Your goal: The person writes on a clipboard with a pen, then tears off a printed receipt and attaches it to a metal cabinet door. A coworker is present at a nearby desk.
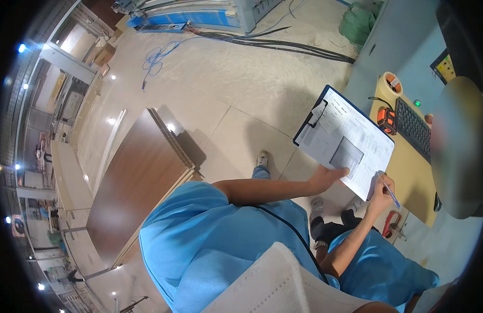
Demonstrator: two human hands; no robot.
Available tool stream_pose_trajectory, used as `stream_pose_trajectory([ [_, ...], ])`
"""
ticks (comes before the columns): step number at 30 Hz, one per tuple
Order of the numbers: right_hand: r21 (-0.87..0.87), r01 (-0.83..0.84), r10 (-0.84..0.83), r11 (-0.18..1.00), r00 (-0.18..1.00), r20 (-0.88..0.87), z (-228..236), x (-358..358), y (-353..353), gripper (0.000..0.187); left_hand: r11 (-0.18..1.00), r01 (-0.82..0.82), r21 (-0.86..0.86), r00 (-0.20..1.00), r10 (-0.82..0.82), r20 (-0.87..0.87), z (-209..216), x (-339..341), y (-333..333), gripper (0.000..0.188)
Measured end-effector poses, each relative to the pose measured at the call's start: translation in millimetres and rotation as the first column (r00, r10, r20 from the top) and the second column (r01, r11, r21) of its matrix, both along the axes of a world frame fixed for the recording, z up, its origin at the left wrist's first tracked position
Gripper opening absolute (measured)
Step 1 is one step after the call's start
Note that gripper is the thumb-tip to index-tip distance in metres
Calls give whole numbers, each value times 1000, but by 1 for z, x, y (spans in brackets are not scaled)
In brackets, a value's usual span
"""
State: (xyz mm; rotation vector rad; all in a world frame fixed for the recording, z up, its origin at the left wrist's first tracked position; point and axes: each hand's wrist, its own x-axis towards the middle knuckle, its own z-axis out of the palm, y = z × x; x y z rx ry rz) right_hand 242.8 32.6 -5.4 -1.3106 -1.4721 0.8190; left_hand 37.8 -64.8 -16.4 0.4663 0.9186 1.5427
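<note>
My left hand [327,178] grips the lower left edge of a dark blue clipboard [310,119], its thumb lying on top of the papers. White printed sheets [364,138] and a smaller grey slip [347,153] lie on the board. A black clip [318,113] pinches them at the upper left. Between the fingers of my right hand [382,192] is a blue pen [391,194]. That hand rests at the board's lower right corner, with the pen's tip close to the paper.
Right of the clipboard, a yellowish desk [414,190] bears a black keyboard [412,128], an orange-black tape measure [386,120] and a tape roll [390,85]. Brown panels [137,193] are stacked at left. Black cables [299,48] cross the floor. Another person in blue [379,266] is close by, lower right.
</note>
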Motion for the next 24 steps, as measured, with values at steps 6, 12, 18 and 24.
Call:
stream_pose_trajectory([
  [6, -6, 54, -54, 999, 977, -204, -9, 14, -4, 7, 1000, 13, -2, 992, -13, -127, 0, 2, -2, 50],
  [12, -179, 4, -86, 984, 888, -453, 4, -3, -1, 5, 999, 29, -31, 999, -28, 16, 3, -7, -3, 57],
  [18, -21, 166, -164, 986, 984, 66, 15, -27, 39, 25, 819, 343, -461, 861, -470, -195, -16, -20, 38, 51],
  [24, 190, 51, -35, 980, 995, -91, 53, -27, 69, 35, 993, -65, -94, 997, 60, -56, 6, 11, 63, 33],
])
